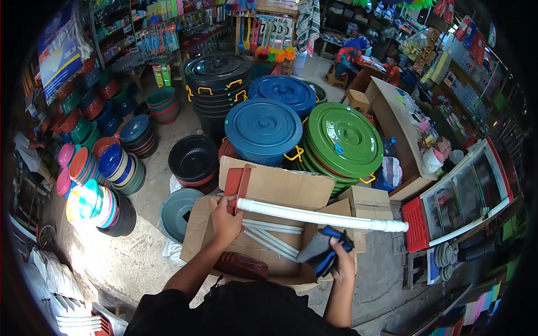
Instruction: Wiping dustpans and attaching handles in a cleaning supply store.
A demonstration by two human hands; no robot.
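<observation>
My left hand (225, 215) is closed on a long red-brown plastic piece (236, 182), its kind unclear. Against that piece sits one end of a ribbed white pole (319, 217), which stretches rightward above an open cardboard box (286, 179). My right hand (341, 260) grips a folded grey, black and blue cloth item (325, 251) below the pole. Inside the box lie several thin white tubes (274, 238), with another red-brown plastic piece (244, 265) at its near side.
Large lidded tubs, blue (263, 126), green (344, 137) and black (217, 73), stand behind the box. Stacked basins (120, 165) fill the left side. A glass-fronted case (462, 193) stands at right. People (350, 56) sit far back.
</observation>
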